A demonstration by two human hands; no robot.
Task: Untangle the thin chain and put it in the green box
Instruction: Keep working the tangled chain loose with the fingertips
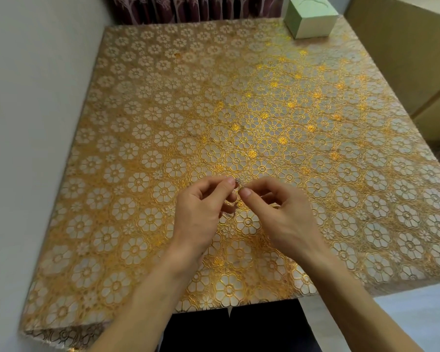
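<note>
My hands pinch the chain at lower centre.
My left hand [201, 212] and right hand [282, 212] each nip the thin chain [238, 183] above the surface [137, 110]; the green box [311, 17] sits upper right, contents unseen.

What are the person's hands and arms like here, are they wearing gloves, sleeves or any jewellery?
Both are bare. The left hand and right hand have no gloves, rings or watch showing, with short, unpainted nails. The forearms are uncovered down to the frame's bottom edge, so no sleeves appear.
</note>
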